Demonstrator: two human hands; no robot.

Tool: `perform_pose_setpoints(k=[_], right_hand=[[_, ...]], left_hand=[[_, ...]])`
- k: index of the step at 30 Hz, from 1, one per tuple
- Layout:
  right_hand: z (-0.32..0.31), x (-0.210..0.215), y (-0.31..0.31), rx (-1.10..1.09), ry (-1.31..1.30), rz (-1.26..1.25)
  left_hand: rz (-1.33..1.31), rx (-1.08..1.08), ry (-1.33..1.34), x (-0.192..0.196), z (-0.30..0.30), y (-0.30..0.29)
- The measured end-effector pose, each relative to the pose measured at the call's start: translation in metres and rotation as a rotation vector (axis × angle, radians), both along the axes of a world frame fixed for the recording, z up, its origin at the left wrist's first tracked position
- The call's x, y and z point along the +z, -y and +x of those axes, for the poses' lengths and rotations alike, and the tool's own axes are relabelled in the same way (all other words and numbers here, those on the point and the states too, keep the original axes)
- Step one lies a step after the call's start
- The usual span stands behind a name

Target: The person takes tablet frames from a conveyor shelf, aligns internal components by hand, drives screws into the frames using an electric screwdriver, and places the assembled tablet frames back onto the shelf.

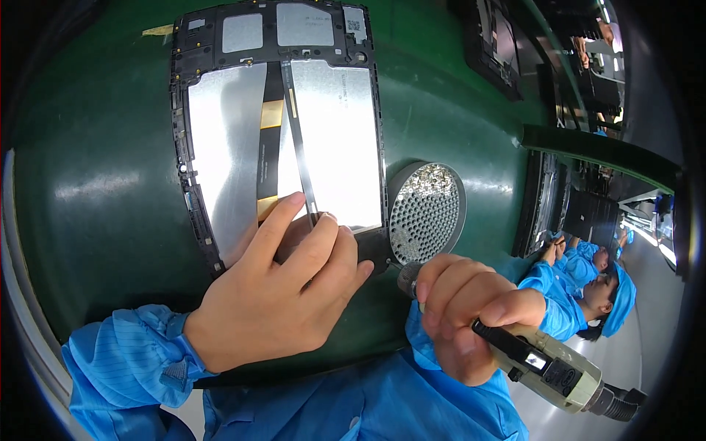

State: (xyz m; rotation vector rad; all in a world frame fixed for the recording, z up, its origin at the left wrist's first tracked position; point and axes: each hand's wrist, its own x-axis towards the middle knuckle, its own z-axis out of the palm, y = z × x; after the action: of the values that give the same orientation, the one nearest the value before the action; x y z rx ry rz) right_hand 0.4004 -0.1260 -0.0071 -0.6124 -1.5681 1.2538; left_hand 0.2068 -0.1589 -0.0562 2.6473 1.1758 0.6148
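A tablet-like device frame [342, 147], black-edged with silver metal plates, lies on the green bench in front of me. A wide black ribbon cable with gold patches [270, 154] and a thin dark strip [297, 136] run down its middle. My left hand [283, 290] rests over the frame's near edge, fingers apart, the fingertips touching down around the strip's lower end. In my right hand [471, 312], closed round it, is a pale grey-green electric screwdriver [562, 371]. Its nose points at the frame's near right corner; whether the bit touches a screw is too small to tell.
A round metal dish with a perforated plate [426, 217] and small shiny screws stands right of the frame. Another dark device part [496, 44] lies at the far right. Beyond a green rail [603, 151], people in blue workwear [581, 298] sit among dark panels.
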Motion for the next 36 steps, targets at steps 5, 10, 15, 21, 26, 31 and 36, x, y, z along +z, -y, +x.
perform_pose_setpoints(k=[5, 10, 15, 21, 26, 31, 36], right_hand=[[-0.003, -0.003, 0.000, -0.005, -0.025, 0.010], [-0.002, -0.005, 0.005, -0.064, -0.054, 0.022], [0.002, -0.006, -0.011, -0.190, -0.010, -0.030], [-0.001, -0.015, -0.011, -0.153, -0.024, -0.039], [-0.001, -0.017, -0.011, -0.160, -0.006, -0.045], [-0.002, -0.017, -0.010, -0.155, -0.003, -0.045], [-0.001, -0.016, -0.010, -0.151, 0.007, -0.042]], left_hand=[[0.000, 0.003, -0.001, 0.000, 0.000, 0.001], [0.000, 0.002, 0.008, 0.000, -0.003, 0.003], [0.015, 0.005, 0.007, 0.004, -0.005, 0.002], [0.004, 0.007, 0.019, 0.003, -0.006, 0.003], [0.005, 0.007, 0.026, 0.002, -0.006, 0.003], [0.012, 0.005, 0.021, 0.000, -0.006, 0.004], [0.020, 0.003, 0.015, 0.001, -0.006, 0.003]])
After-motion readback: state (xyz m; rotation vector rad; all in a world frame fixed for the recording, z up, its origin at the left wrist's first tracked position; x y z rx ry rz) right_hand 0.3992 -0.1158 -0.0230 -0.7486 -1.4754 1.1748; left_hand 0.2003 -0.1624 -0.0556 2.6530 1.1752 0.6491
